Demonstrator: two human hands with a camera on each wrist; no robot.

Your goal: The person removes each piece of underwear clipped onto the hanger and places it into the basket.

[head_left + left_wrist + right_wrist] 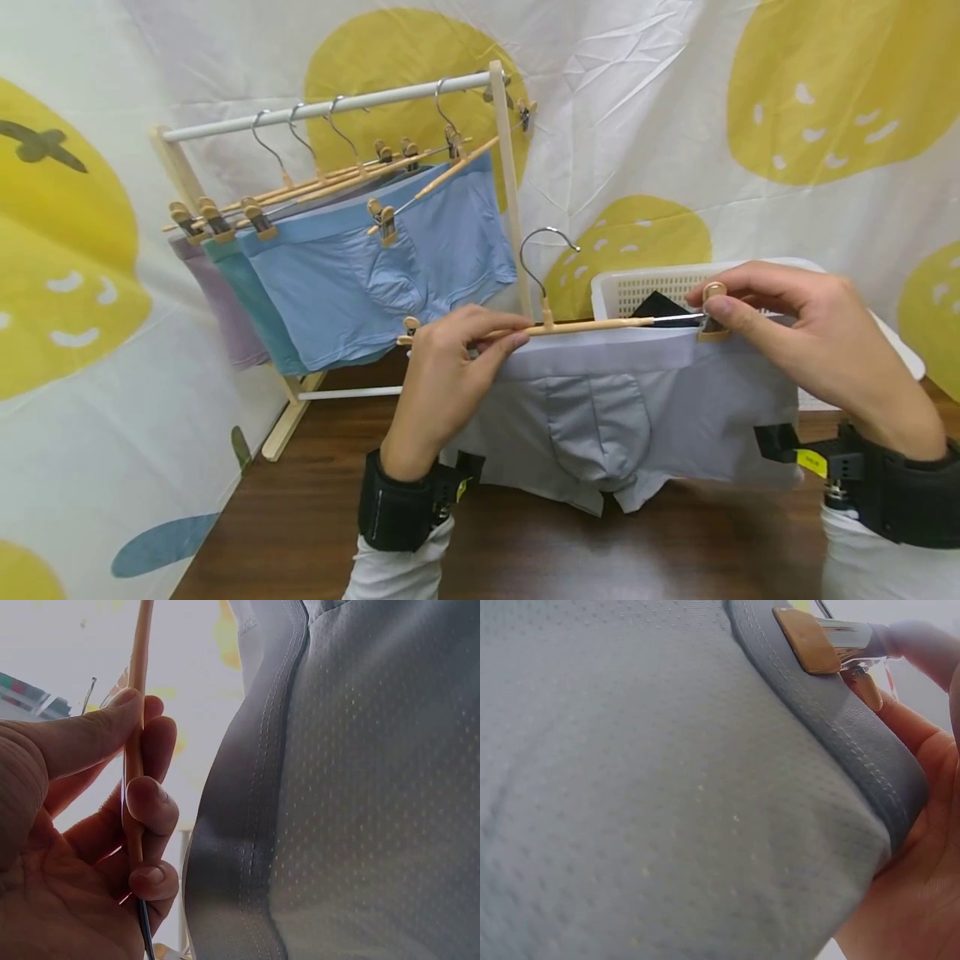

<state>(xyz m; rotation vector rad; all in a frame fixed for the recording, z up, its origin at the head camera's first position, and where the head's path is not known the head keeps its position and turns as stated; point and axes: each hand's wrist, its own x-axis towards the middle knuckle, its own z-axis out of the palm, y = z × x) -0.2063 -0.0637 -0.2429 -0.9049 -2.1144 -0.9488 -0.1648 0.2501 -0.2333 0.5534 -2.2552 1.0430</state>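
Note:
Grey boxer briefs (600, 417) hang spread out below a wooden clip hanger (592, 326) with a metal hook. My left hand (465, 358) grips the hanger's bar left of the hook, with thumb and fingers around it. In the left wrist view, the waistband (232, 825) stands apart from that bar. My right hand (795, 333) pinches the right-hand clip (714, 312) between thumb and finger. In the right wrist view, the clip's pad (808, 641) lies against the waistband. Another clip (411, 327) shows at the hanger's left end, partly hidden by my left hand.
A rack (322, 107) at left carries several hangers with blue boxer briefs (322, 275), green ones (255, 292) and purple ones (225, 308). Behind my right hand stands a white basket (611, 292) with a black item (660, 308) in it. All stand on a brown wooden surface (315, 517).

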